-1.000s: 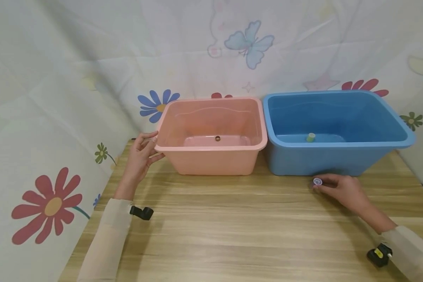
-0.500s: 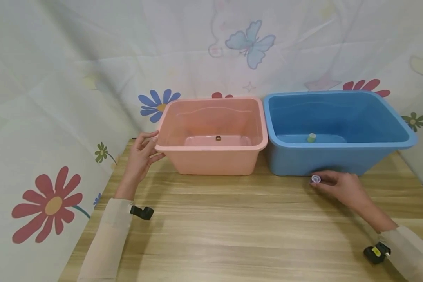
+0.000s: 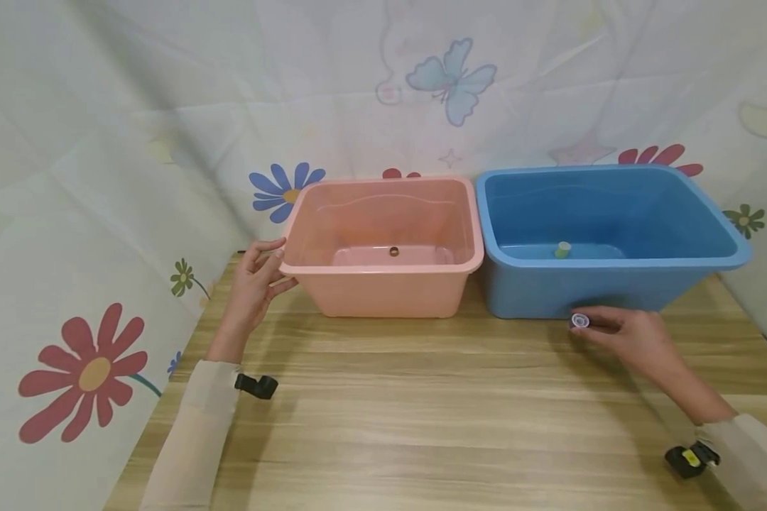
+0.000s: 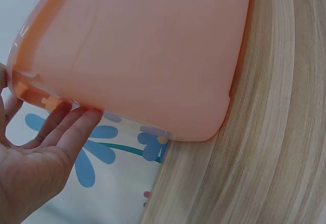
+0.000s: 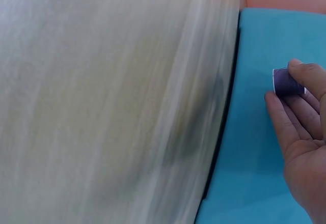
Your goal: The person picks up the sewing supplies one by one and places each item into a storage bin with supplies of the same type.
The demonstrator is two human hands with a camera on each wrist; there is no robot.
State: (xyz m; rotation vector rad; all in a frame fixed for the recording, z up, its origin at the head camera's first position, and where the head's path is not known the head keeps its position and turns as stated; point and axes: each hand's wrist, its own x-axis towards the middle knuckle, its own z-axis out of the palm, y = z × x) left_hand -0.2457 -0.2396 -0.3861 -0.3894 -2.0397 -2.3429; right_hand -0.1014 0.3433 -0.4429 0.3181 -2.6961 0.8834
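Observation:
My right hand (image 3: 642, 344) pinches a small purple thread spool (image 3: 579, 321) between thumb and fingertips, in front of the blue tub (image 3: 588, 284). The spool's white, ringed end faces up in the head view; the right wrist view shows its dark purple side (image 5: 288, 82). At the left, my left hand (image 3: 253, 285) holds the rim of the pink tub (image 3: 390, 292). In the left wrist view its fingers (image 4: 76, 124) reach under that rim, and the thumb is mostly cut off. Inside the blue tub stands a light green spool-like cylinder (image 3: 563, 250). A small brown ring-shaped thing (image 3: 393, 251) lies in the pink tub.
Both tubs stand side by side, rims touching or nearly so, at the back of the wooden table (image 3: 409, 411). Behind them hangs a pale cloth (image 3: 358, 85) printed with flowers and a butterfly. A small black camera is strapped to each wrist.
My right hand has moved slightly up toward the blue tub's front wall with the purple spool, whose end has turned a little. The left hand and both tubs stay in place.

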